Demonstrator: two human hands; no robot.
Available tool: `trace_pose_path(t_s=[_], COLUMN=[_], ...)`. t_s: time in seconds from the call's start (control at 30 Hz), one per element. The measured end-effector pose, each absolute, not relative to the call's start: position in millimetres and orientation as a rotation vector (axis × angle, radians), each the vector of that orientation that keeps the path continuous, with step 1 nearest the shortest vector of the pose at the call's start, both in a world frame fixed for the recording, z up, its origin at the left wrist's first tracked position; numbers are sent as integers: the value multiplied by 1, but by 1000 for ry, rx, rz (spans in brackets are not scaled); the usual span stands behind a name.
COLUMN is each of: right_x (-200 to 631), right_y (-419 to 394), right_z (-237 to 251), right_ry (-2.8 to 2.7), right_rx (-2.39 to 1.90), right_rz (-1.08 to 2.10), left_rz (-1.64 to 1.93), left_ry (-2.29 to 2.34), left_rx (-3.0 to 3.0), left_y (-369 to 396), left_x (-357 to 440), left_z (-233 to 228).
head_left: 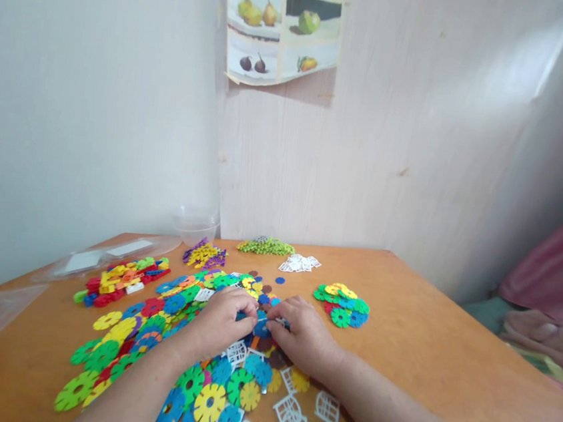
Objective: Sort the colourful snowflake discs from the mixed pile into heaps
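A clear plastic tub (pixel 194 223) is seen at the upper left of the tabletop (pixel 437 361), its contents not discernible. At centre frame, the grip of the left hand (pixel 222 322) and of the right hand (pixel 301 334) is closed on small blue and white pieces (pixel 264 320) held between them. Coloured snowflake discs (pixel 158 332) and white lattice pieces (pixel 293 417) are spread beneath the wrists.

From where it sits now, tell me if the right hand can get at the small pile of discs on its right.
Probably yes: the right hand is near the small disc pile, with only bare table between them.
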State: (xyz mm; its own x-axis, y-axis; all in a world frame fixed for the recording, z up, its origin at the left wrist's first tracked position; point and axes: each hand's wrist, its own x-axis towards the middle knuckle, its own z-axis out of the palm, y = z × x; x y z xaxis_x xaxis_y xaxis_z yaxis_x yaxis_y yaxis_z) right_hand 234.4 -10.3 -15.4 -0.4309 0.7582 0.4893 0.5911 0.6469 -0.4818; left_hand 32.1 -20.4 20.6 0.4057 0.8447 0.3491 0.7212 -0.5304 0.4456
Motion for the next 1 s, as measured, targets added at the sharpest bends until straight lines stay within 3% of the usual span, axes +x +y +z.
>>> trace_pose_path(t_s=[0.2, 0.43, 0.6, 1.0], right_x=[252, 312, 344, 356], right_y=[4, 38, 54, 62], right_z=[-7, 6, 0, -16], right_ry=[-1964, -1719, -1636, -1707], right_rx=[-1172, -1695, -1973, -2152], right_rz=[328, 188, 252, 78], left_rz=[787, 788, 840, 1126], left_ry=[1472, 1525, 1567, 1699], left_rx=[2473, 2459, 2389, 2062], left_y=[-15, -16, -11, -13], left_x=[27, 24, 21, 1], left_z=[18, 16, 13, 27])
